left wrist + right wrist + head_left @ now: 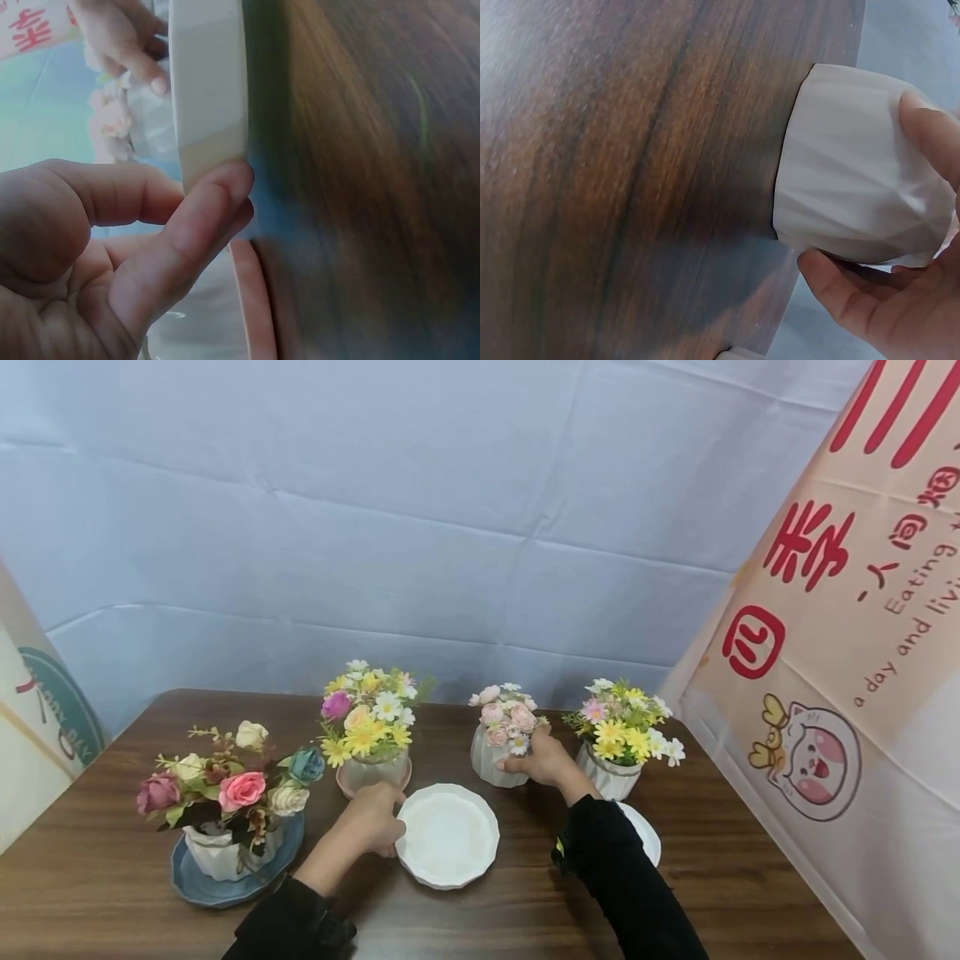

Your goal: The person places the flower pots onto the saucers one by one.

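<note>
My left hand pinches the left rim of a white saucer between thumb and fingers. In the left wrist view the saucer stands edge-on, close over the wooden table. My right hand grips a ribbed white flowerpot holding pale pink flowers, at the back of the table. Up close in the right wrist view, thumb and fingers lie round the sides of the pot, its base right at the tabletop.
Left, a white pot of roses sits on a blue saucer. Behind my left hand, a pot of yellow and white flowers stands on a pink saucer. At right are another flowerpot and a white saucer, partly behind my sleeve.
</note>
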A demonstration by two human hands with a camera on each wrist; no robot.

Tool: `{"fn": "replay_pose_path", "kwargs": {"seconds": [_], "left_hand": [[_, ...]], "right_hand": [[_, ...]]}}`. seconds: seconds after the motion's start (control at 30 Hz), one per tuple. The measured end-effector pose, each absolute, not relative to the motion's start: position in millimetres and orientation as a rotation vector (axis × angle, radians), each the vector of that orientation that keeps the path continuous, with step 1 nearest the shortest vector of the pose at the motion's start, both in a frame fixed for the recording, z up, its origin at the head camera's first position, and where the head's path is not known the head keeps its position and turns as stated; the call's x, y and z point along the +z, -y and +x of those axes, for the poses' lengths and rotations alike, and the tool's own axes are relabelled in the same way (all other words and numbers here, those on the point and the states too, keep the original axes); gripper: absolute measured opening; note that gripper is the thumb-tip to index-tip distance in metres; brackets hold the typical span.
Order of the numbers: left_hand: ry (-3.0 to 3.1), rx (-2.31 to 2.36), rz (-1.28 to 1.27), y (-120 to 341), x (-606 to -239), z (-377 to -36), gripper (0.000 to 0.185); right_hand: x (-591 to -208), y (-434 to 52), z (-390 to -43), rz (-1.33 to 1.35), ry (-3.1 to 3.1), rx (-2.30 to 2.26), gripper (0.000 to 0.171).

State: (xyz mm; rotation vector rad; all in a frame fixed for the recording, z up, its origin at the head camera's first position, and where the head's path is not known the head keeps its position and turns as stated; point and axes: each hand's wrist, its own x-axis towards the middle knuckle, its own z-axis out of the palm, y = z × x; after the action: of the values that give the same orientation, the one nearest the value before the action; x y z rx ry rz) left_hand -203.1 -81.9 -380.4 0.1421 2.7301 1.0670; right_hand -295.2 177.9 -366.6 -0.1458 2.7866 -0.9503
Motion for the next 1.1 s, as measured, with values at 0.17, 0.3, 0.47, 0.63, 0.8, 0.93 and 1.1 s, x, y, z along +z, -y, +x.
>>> {"fn": "replay_pose_path", "kwargs": {"seconds": [0.17,0.3,0.47,0.63,0.8,0.93,1.1], "left_hand": [[-2.73,1.048,0.143,85,-382,-202,0.037],[-2.725,1.028,0.13,89,-384,-201,0.037],[-2.717,1.027,0.125,92,-386,-202,0.039],[-2.709,1.041,0.137,93,-389,-203,0.041],[-2.699,1.04,0.135,94,-389,-202,0.042],[-2.694,1.05,0.127,95,-389,-201,0.042],[-2.691,1.088,0.143,94,-392,-202,0.042]], "right_hand": [[-367,-179,-295,-0.161,-2.794,-0.947,0.107],[-367,-179,-295,-0.158,-2.796,-0.945,0.107],[-367,-178,-296,-0.146,-2.802,-0.968,0.11],[-373,-182,-299,-0.124,-2.834,-1.069,0.117],[-380,-187,-303,-0.177,-2.827,-1.187,0.11],[-383,-188,-304,-0.199,-2.806,-1.225,0.108],[-386,-190,-304,-0.153,-2.827,-1.227,0.111]]}}
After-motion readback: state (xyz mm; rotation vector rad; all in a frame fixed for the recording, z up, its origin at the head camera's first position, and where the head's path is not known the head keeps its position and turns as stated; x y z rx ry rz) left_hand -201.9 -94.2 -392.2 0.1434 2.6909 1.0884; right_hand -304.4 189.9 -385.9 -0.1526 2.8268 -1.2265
